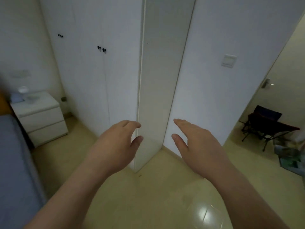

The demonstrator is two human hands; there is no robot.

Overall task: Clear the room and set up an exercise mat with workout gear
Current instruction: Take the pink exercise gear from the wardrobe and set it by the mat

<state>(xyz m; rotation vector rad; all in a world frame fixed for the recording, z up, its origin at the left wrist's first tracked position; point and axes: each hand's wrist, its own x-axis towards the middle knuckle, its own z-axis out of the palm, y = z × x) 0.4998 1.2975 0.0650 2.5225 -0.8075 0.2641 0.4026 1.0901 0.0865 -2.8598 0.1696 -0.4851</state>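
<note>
Both of my hands are stretched out in front of me, low over the floor. My left hand (118, 144) has relaxed, slightly bent fingers and holds nothing. My right hand (194, 142) has straight fingers and is empty too. Between them stands the narrow side panel of a white wardrobe (158, 80); neither hand plainly touches it. No exercise mat or workout gear shows in the head view.
The wardrobe's doors with black knobs (101, 48) fill the left. A white nightstand (41, 118) and a blue bed edge (14, 162) lie at far left. A door (287, 76) stands open at right, with a dark folding chair (267, 126) and a printed bag (290, 159) beyond. Glossy beige floor (148, 195) lies below.
</note>
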